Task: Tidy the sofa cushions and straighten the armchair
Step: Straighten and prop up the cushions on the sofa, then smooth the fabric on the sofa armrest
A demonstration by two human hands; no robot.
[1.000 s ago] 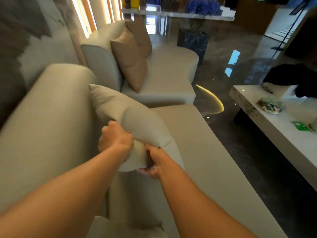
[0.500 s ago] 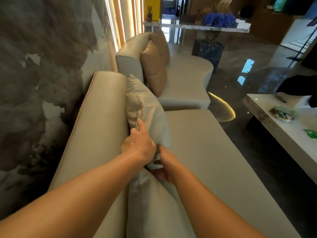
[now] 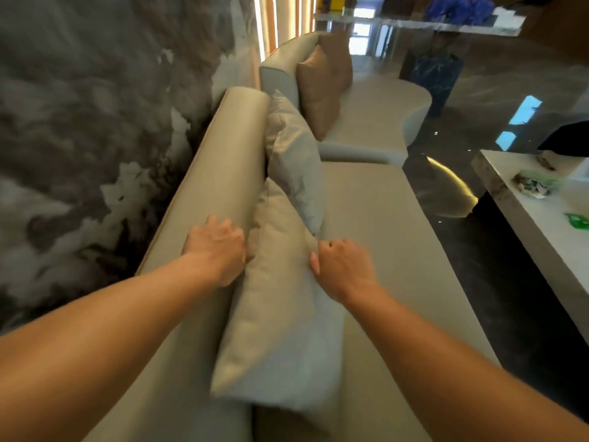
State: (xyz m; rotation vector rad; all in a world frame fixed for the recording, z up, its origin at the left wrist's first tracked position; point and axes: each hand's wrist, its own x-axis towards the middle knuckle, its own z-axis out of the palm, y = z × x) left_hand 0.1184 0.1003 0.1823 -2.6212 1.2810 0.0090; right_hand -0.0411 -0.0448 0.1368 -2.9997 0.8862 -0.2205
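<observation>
Two pale grey cushions lean on the beige sofa backrest [image 3: 223, 161]. The far cushion [image 3: 296, 161] stands upright and nothing touches it. The near cushion [image 3: 280, 314] overlaps its lower corner. My left hand [image 3: 216, 247] lies on the backrest at the near cushion's upper left edge, fingers slightly apart. At the cushion's upper right corner my right hand [image 3: 342, 266] has its fingers curled and its thumb pressed on the fabric. Beyond the sofa's end stands a curved grey armchair [image 3: 376, 106] with two brown cushions [image 3: 322, 87] against its back.
A dark marbled wall [image 3: 95, 122] runs close behind the backrest. A white coffee table [image 3: 541, 224] with small green items stands at the right, across a strip of glossy dark floor [image 3: 478, 282]. A long counter with blue flowers [image 3: 459, 8] is far back.
Both hands have let go of the far cushion, which now rests upright against the backrest. They have drawn back to the top of the near cushion. The view has tilted down.
</observation>
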